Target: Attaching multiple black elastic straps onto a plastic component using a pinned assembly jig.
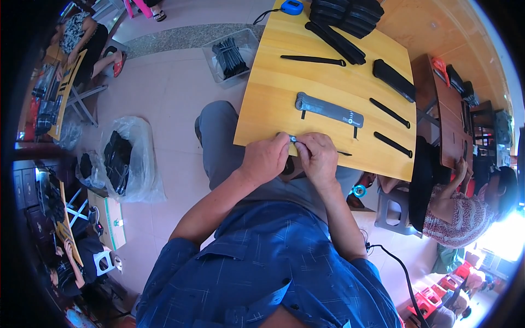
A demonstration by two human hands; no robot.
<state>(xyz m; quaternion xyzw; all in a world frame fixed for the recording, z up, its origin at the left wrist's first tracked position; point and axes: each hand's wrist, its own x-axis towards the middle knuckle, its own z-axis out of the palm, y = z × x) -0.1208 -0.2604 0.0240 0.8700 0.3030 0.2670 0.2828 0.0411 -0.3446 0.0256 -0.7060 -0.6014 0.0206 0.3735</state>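
Note:
At the near edge of the yellow wooden table (268, 104), my left hand (265, 158) and my right hand (317, 158) meet with fingertips pinched. Between them is a narrow black strap (343, 153) with a small pale bluish part (293, 139); my fingers cover most of it. Just beyond my hands lies a flat grey roll (330, 111) with pale print and two short black tabs below it. Loose black straps with looped ends lie around it: one strap (313, 60) farther off, another strap (389, 112) and a third strap (392, 144) at right.
Black folded pieces (334, 42), a black roll (394, 80), a dark stack (347, 13) and a blue tape measure (291, 7) occupy the table's far part. Left on the floor stand a clear bin (210, 52) of black straps and a plastic bag (147, 164). A person (459, 216) sits at right.

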